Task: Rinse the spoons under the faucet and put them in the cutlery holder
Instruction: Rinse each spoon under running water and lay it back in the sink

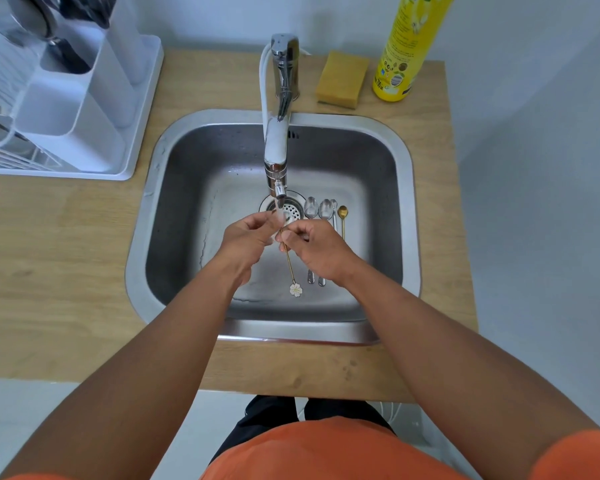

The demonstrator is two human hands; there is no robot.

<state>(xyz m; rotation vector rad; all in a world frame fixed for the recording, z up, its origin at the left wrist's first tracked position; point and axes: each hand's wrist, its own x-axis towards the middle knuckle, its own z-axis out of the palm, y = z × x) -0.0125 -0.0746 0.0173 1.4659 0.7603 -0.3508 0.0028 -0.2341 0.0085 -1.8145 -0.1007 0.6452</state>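
Water runs from the chrome faucet (278, 140) into the steel sink (388, 237). My right hand (321, 252) pinches the thin handle of a gold spoon with a white flower charm (290, 268), bowl end up under the stream. My left hand (246, 239) has its fingertips on the bowl end, which is hidden by fingers and water. Several more spoons lie side by side on the sink floor right of the drain: two silver ones (317, 209), a slim silver one (334, 211) and a small gold one (343, 216). The white cutlery holder (80, 95) stands on the dish rack at far left.
A white dish rack (132, 143) occupies the counter's far left. A yellow sponge (342, 79) and a yellow dish soap bottle (404, 50) stand behind the sink at the right. The wooden counter (56, 254) surrounds the sink. The drain strainer (293, 209) sits below the spout.
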